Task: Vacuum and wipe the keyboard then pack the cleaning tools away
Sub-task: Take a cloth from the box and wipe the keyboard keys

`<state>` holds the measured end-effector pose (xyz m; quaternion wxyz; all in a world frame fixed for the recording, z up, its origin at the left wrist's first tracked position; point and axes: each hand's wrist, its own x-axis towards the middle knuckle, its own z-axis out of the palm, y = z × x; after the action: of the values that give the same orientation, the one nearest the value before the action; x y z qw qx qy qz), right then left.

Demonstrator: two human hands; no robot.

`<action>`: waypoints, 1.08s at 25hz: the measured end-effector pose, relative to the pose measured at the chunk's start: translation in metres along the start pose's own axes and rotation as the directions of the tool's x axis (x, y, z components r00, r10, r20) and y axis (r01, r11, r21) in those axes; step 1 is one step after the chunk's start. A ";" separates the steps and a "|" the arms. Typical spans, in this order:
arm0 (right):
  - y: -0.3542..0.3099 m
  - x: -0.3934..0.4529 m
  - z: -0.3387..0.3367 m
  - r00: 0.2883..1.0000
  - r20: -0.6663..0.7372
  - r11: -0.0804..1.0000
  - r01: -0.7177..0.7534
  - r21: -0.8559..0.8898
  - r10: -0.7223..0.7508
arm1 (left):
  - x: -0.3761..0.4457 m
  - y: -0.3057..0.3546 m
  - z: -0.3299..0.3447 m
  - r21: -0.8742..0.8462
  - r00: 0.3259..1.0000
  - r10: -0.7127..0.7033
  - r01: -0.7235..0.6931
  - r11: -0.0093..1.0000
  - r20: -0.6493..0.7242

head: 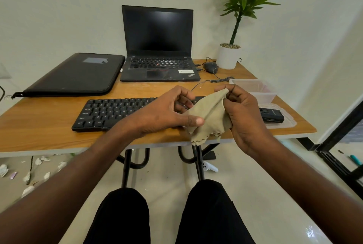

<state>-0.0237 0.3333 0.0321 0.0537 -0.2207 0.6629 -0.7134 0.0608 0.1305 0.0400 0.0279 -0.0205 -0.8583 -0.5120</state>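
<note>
A beige cloth (pixel 211 115) is held up between both hands above the right end of the black keyboard (pixel 110 113), which lies on the wooden table (pixel 45 126). The left hand (pixel 167 112) pinches its lower edge with the thumb, and the right hand (pixel 241 114) pinches its top corner with curled fingers. At 3 o'clock from the keyboard, a black vacuum (pixel 272 115) lies on a clear lid (pixel 288 124), with a clear box (pixel 255 88) behind it.

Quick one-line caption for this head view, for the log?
Both hands, left hand and right hand, hold a beige cloth above the black keyboard.
</note>
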 end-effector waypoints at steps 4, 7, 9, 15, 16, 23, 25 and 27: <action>-0.002 0.001 0.000 0.998 -0.047 0.999 -0.035 0.017 0.036 | 0.003 -0.002 0.010 0.236 0.982 0.130 -0.095 0.967 -0.136; -0.002 0.001 -0.001 0.997 -0.037 0.997 -0.068 -0.026 0.067 | 0.003 -0.001 0.006 0.199 0.940 0.167 -0.110 0.974 -0.299; -0.003 0.001 -0.002 0.988 0.024 0.987 -0.151 0.048 0.150 | 0.002 0.003 0.000 0.072 0.924 0.112 -0.091 0.993 -0.365; 0.000 -0.006 0.002 0.966 0.204 0.987 -0.161 -0.007 0.159 | -0.003 0.011 0.004 -0.180 0.903 0.015 -0.101 0.978 -0.429; 0.002 -0.006 0.004 0.971 0.178 0.987 -0.157 -0.015 0.157 | -0.002 0.011 0.006 -0.252 0.911 -0.043 -0.068 0.965 -0.410; 0.004 0.004 -0.002 0.957 -0.018 0.937 -0.280 0.207 0.290 | -0.004 0.003 0.012 -0.518 0.971 -0.233 0.231 0.824 0.062; 0.005 0.005 -0.003 0.946 0.012 0.916 -0.318 0.243 0.325 | -0.002 -0.003 0.013 -0.547 0.969 -0.246 0.225 0.806 0.037; 0.004 0.005 -0.004 0.928 0.137 0.894 -0.371 0.250 0.347 | 0.001 -0.007 0.011 -0.647 0.967 -0.254 0.182 0.741 -0.018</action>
<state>-0.0299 0.3345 0.0297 0.2438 -0.1165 0.5851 -0.7646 0.0588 0.1372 0.0286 0.0042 0.0990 -0.6260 -0.7735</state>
